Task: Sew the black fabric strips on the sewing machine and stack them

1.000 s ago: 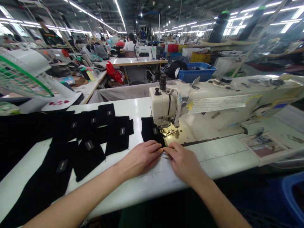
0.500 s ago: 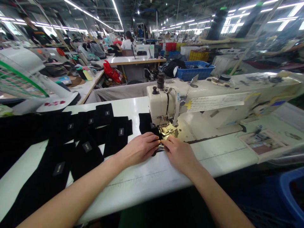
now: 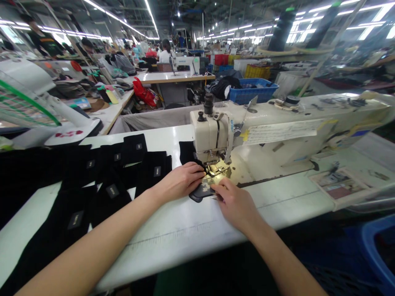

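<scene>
The sewing machine [image 3: 207,130] stands over a brass-coloured plate [image 3: 227,174]. A black fabric piece [image 3: 186,151] lies at the left of its needle area, partly behind the machine head. Close to the presser foot, my left hand [image 3: 182,179] has its fingers together on the near edge of this cloth. My right hand [image 3: 237,202] is closed in a pinch at the right end of a dark flat piece [image 3: 202,190] on the table; what its fingers hold is hidden. Several black fabric pieces with small labels, one of them a labelled piece [image 3: 151,168], lie to the left.
A white fan [image 3: 27,82] stands at the left. Behind the machine are a blue basket [image 3: 253,92] and another sewing table [image 3: 182,77] with a person seated beyond. A small parts tray [image 3: 342,187] is set at the right. A blue bin [image 3: 379,242] sits below.
My hands have moved apart: the left went slightly up and left with the black fabric, the right slightly down. The dark flat piece between them is now exposed.
</scene>
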Demonstrator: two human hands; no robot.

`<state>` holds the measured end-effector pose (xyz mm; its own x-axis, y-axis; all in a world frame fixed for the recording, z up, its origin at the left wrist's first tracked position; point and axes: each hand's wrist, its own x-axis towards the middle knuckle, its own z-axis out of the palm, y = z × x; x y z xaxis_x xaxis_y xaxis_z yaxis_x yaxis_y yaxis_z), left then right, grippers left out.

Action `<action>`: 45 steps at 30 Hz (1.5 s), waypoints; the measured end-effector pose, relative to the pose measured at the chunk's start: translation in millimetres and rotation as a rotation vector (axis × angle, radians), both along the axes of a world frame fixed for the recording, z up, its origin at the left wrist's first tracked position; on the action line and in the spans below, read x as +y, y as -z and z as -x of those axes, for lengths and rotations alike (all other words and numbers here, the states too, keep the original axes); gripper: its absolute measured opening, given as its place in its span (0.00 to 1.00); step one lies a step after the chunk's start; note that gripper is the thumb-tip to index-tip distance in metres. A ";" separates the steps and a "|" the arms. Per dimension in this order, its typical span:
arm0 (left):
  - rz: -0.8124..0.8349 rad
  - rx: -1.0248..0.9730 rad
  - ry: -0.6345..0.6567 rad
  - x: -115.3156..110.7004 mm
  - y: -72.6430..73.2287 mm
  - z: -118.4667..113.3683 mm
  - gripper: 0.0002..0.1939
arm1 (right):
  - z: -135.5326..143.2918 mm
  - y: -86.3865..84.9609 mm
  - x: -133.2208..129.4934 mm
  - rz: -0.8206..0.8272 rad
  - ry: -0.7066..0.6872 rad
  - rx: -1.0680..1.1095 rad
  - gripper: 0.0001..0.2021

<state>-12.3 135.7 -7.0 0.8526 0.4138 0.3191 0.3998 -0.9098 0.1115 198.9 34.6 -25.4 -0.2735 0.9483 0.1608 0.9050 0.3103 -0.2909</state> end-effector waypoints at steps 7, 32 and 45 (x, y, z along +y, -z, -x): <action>0.007 0.009 -0.005 7.3 -2.2 -1.5 0.15 | -1.3 2.3 -2.0 -0.031 0.003 0.008 0.16; 0.062 -0.069 -0.139 3.0 9.8 0.1 0.16 | 1.3 11.4 -7.2 -0.144 0.042 0.004 0.15; 0.103 -0.038 -0.120 -42.8 11.8 41.6 0.19 | -10.0 17.3 -13.3 -0.265 0.071 0.162 0.17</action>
